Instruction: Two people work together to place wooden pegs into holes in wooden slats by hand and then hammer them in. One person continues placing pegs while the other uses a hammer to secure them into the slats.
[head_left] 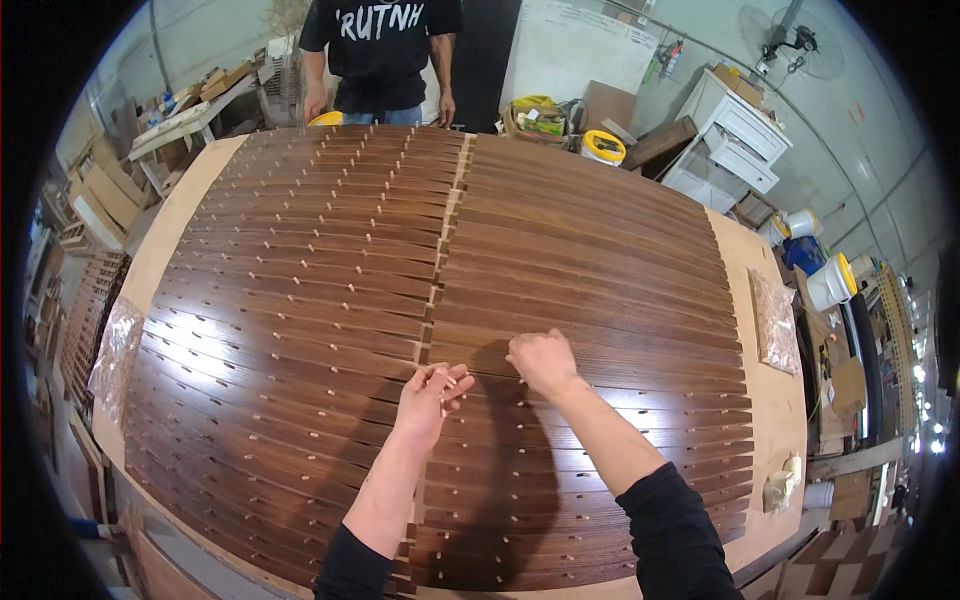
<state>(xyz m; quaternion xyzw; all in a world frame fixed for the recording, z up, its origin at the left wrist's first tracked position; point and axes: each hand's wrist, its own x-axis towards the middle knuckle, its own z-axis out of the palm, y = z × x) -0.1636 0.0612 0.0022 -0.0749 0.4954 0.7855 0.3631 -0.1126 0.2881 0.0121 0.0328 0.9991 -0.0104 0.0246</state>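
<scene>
Workshop bench, a pale plywood worktable (770, 400), is carrying two panels of dark stained wooden slats (300, 290) laid side by side, small light pegs (437, 291) sitting in the gaps and along the centre seam. Left hand (428, 395) is pinching something small and pale between fingertips at the seam, likely a peg; fingers closed on it. Right hand (543, 360) is pressing loosely curled on a slat just beside; what it grips, cannot tell. Another person (380, 60) is standing at the far edge. Risk, as judged: a peg could be slipping from the pinch into a gap, or slats shifting under hand pressure and spoiling spacing.
</scene>
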